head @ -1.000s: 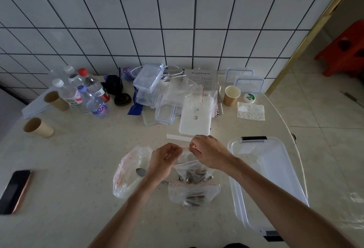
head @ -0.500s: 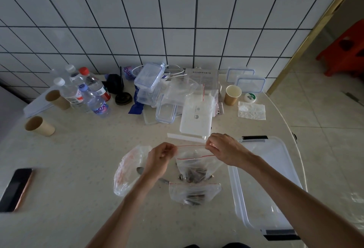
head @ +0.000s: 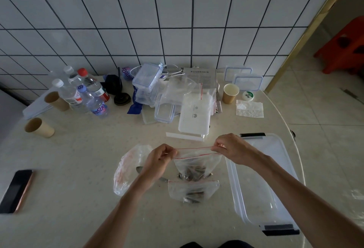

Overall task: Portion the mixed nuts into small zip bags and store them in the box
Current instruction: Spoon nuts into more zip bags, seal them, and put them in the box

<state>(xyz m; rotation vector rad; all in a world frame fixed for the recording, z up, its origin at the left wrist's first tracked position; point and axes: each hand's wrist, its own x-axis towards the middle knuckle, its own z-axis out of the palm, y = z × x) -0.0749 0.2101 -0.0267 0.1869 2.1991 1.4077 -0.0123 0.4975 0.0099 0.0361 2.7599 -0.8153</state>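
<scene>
Your left hand (head: pixel 161 156) and right hand (head: pixel 229 148) each pinch one end of the zip bag (head: pixel 197 162), its seal stretched crosswise between them above the desk (head: pixel 78 169); the box (head: pixel 262 184) lies open just beside your right hand.

Three paper cups (head: pixel 230 93), two filled zip bags (head: pixel 197 164).

Bare table (head: pixel 78 159) lies open leftward; box (head: pixel 262 178) blocks the right, container clutter (head: pixel 165 98) behind
</scene>
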